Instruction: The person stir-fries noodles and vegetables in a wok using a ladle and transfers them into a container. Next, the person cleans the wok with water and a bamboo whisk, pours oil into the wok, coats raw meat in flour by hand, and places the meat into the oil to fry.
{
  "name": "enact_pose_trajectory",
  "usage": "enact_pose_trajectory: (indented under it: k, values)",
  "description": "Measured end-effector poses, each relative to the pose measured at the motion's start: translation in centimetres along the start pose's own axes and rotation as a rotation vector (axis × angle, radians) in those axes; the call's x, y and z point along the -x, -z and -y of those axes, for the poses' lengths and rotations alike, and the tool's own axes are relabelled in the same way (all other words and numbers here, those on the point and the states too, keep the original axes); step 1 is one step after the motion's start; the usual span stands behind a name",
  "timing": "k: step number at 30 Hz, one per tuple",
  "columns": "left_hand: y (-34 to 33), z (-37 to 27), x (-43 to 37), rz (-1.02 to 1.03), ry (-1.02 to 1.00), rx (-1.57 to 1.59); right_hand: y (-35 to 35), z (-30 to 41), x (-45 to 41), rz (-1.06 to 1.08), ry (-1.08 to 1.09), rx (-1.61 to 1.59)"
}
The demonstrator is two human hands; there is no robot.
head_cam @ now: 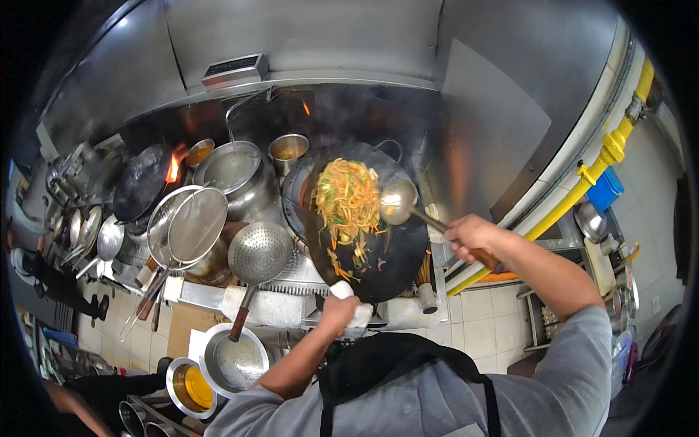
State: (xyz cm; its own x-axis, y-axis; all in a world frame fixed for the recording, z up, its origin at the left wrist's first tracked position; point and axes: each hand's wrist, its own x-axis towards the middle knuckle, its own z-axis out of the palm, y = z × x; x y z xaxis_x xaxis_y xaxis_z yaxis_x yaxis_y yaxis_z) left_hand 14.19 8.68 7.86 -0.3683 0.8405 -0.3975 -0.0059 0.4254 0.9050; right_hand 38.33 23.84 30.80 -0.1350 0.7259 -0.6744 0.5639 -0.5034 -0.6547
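My left hand (339,314) grips the near rim of a black wok (401,262) through a folded white cloth (362,316). The wok is tilted over the burner. Noodles mixed with shredded vegetables (348,199) are bunched at its far left side, with loose strips lower down. In my right hand (474,237) is the wooden handle of a metal wok ladle (398,201). Its bowl touches or hangs close to the right edge of the noodles; I cannot tell which.
To the left stand a perforated skimmer (260,252), wire strainers (197,224), a pot of liquid (229,166) and another wok (141,183) beside a flame (175,164). A steel bowl (262,360) sits near my left elbow. A yellow pipe (568,202) runs along the right. Other people (60,278) stand at left.
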Motion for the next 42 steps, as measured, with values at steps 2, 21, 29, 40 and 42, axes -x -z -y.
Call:
enact_pose_trajectory:
  k: [2, 21, 29, 40, 42]
  values:
    - [-0.8, -1.4, -0.4, -0.027, 0.134, 0.195, -3.1, 0.7, 0.8, 0.120, -0.009, -0.299]
    - [3.7, 1.0, -0.2, 0.387, 0.614, 0.603, -22.0, -34.7, -15.7, 0.666, -0.110, -0.524]
    - [5.5, 2.5, -3.5, 0.626, 0.678, 0.710, -20.8, -35.7, -14.1, 0.529, -0.253, -0.468]
    - [9.1, -1.1, -5.1, 0.583, 0.643, 0.394, -14.8, -26.0, -0.8, 0.139, -0.079, -0.723]
    - [8.9, -1.0, -5.4, 0.590, 0.606, 0.350, -15.9, -22.9, 0.3, 0.350, -0.005, -0.924]
